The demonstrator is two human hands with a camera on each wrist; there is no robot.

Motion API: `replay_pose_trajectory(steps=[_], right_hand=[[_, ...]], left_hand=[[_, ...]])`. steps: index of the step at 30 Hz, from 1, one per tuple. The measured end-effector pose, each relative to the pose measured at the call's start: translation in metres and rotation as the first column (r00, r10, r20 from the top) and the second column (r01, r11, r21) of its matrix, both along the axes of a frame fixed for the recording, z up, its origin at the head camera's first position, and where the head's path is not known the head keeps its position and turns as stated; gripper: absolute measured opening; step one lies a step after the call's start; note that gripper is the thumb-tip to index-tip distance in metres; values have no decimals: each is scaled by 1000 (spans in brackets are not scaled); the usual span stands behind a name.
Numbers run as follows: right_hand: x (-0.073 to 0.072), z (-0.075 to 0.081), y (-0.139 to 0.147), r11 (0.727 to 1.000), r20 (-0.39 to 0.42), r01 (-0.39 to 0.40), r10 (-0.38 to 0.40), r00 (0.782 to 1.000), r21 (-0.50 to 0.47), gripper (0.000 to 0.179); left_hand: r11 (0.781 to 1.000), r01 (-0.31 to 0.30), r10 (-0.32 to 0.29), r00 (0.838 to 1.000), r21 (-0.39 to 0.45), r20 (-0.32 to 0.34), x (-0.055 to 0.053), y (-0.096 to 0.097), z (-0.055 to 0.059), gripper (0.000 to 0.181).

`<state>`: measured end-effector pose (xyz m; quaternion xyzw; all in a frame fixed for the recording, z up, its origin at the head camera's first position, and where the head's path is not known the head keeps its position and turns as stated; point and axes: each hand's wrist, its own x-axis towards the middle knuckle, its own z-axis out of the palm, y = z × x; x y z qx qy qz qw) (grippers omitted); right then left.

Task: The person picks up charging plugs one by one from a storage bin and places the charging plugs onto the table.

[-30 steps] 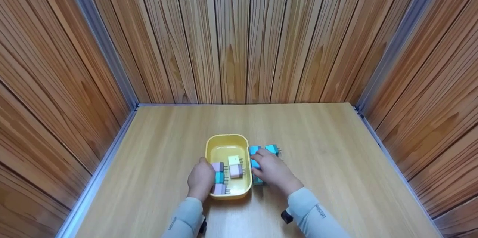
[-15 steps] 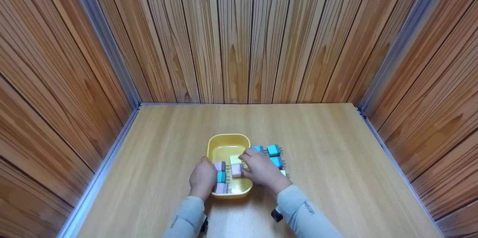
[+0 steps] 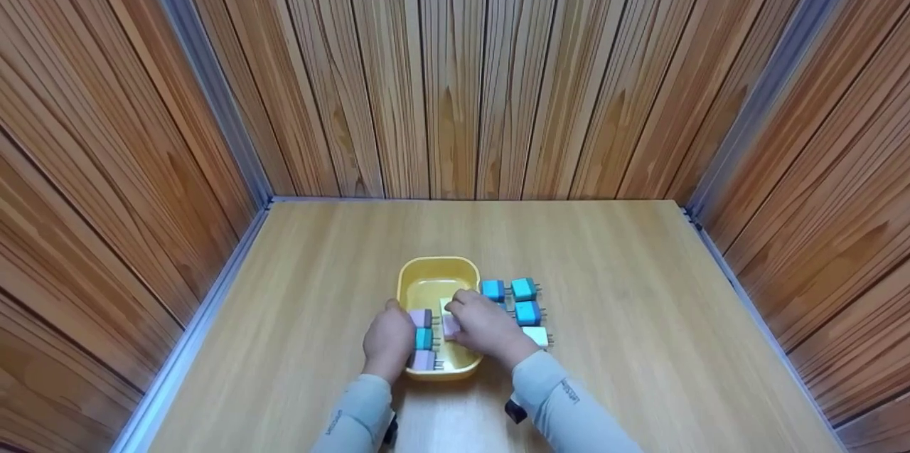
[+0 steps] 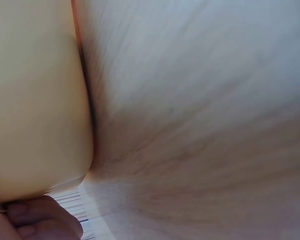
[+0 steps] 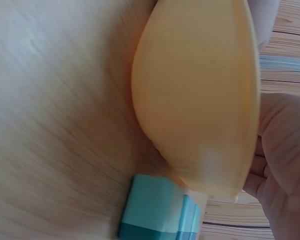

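A yellow plastic tub (image 3: 439,260) sits on the table, with several two-prong charger plugs inside. My left hand (image 3: 388,340) grips its left rim; in the left wrist view the fingers (image 4: 42,217) show beside the tub wall (image 4: 37,105). At the tub's left side lie a lilac charger plug (image 3: 419,318), a teal one (image 3: 423,338) and another lilac one (image 3: 423,360). My right hand (image 3: 487,325) reaches over the right rim, its thumb and fingertips around a pale pink charger plug (image 3: 449,328). A pale yellow charger plug (image 3: 444,303) touches it, partly covered by the fingers.
Right of the tub, charger plugs stand on the table: a blue one (image 3: 493,289), a teal one (image 3: 524,289), another blue one (image 3: 528,313) and a pale one (image 3: 534,336). Wood-patterned panels (image 3: 455,69) enclose the table (image 3: 604,247) at the back and sides.
My right hand has moved left from the charger plugs on the table, over the rim, to the ones inside the tub. The plugs it covered now show. My left hand stays on the rim.
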<state>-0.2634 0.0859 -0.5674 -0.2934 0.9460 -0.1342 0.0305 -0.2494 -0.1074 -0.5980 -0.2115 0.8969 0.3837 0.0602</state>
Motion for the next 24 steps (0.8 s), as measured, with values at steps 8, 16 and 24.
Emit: replay_pose_trajectory(steps=[8,16,24], right_hand=[[-3,-6,-4,1000,43,6,-5,999,-10,38],[-6,-5,-9,999,21,-23,22,1000,38,30],[-6,-6,-13,995,-11,-26,27,1000,98,30]], left_hand=[[1000,-11,10,1000,17,8,-2,1,-1,54],[1000,-1,1,1000,-31,-13,-2,0,0,51],[993,30,-35,998,-113,-43,-3,0,-1,46]])
